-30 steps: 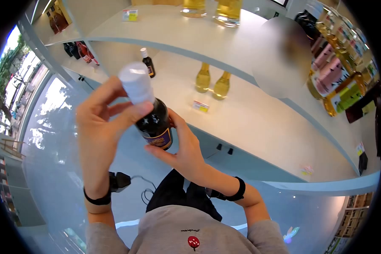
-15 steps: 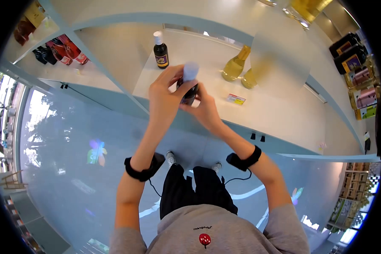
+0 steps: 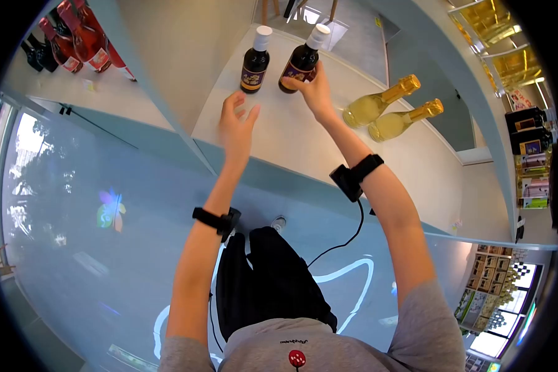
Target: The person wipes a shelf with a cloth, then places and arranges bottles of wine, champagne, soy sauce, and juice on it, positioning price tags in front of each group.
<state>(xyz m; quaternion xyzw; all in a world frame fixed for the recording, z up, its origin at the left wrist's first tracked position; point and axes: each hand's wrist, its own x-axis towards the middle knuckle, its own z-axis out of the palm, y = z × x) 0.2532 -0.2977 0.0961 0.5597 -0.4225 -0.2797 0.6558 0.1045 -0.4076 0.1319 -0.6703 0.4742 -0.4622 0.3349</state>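
Observation:
My right hand (image 3: 313,90) is wrapped round the lower part of a dark bottle (image 3: 304,59) with a white cap, which stands on the pale shelf (image 3: 279,127). To its left another dark bottle (image 3: 255,64) with a white cap and purple-and-yellow label stands upright. My left hand (image 3: 236,127) is just in front of that one, fingers apart and holding nothing, slightly blurred. Right of my right hand are two pale yellow bottles (image 3: 367,110) (image 3: 395,124) with gold foil tops.
Several red bottles (image 3: 93,49) and dark bottles stand in the compartment at the upper left. A shelf divider (image 3: 158,80) separates it from this one. Gold and dark packages (image 3: 530,133) line the far right. Blue floor (image 3: 149,248) lies below the shelf edge.
The dark bottle held between both hands has moved onto the shelf beside the other one. My left hand has let go and opened. The view has shifted, showing the yellow bottles fully.

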